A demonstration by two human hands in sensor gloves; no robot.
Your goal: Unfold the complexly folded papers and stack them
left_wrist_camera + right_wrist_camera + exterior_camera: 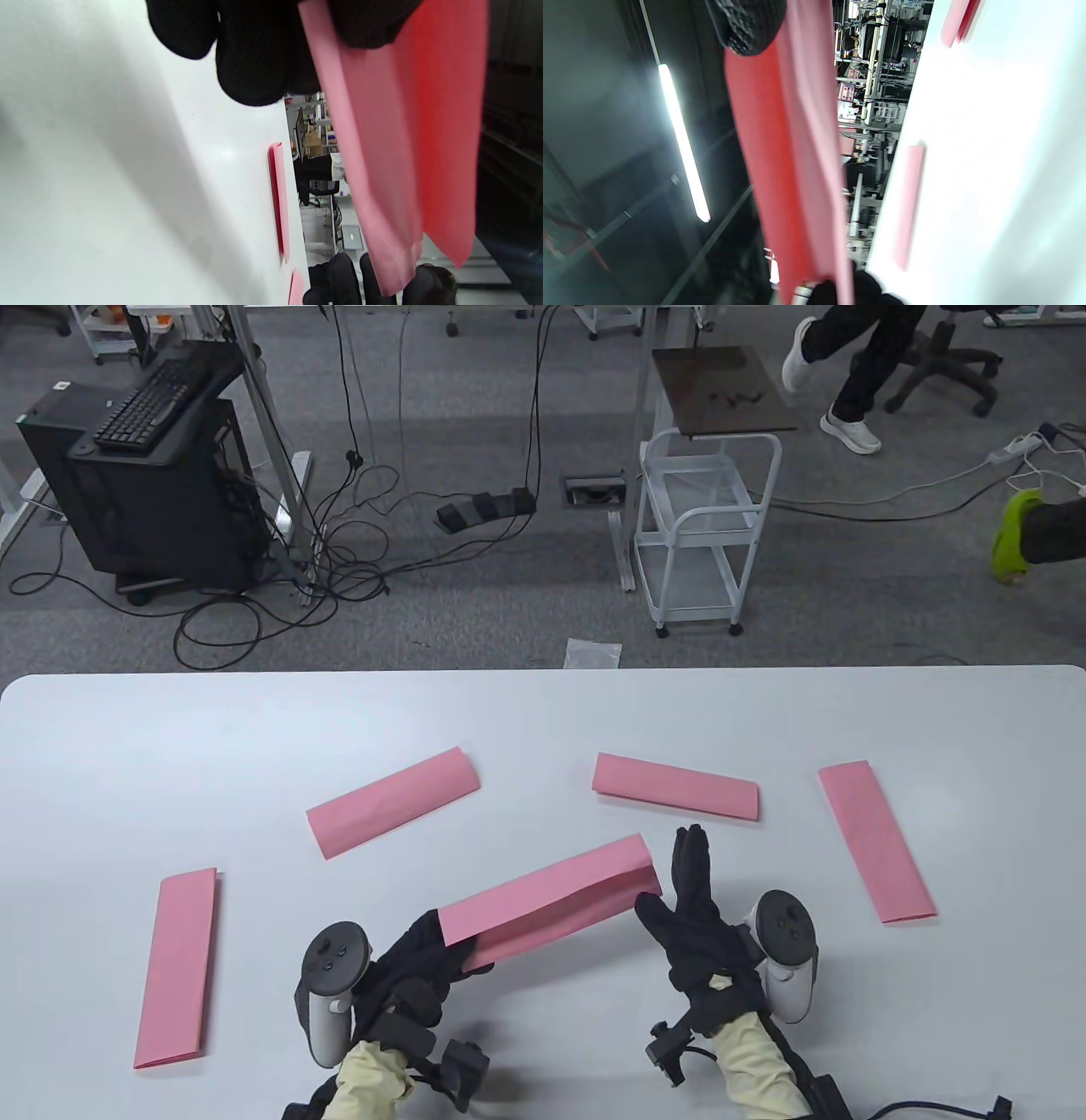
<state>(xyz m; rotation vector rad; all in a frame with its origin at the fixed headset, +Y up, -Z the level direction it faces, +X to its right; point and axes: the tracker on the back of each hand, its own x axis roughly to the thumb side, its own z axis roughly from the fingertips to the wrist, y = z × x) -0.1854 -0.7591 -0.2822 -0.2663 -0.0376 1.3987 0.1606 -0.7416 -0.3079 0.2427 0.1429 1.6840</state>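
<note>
- Five folded pink papers in all; one, the held paper (551, 899), is raised above the white table (976, 729) between your hands.
- Your left hand (424, 963) grips its near end, fingers (254, 55) clamped on it.
- Your right hand (700, 920) touches its far end, fingers straight and together.
- Farther out lie the left strip (178, 967), the right strip (876, 840), and two middle strips (392, 802) (676, 785).

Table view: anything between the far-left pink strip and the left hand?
Nothing. In the table view, only bare white table separates the far-left pink strip from the left hand, which grips the lifted pink paper by its near end.
</note>
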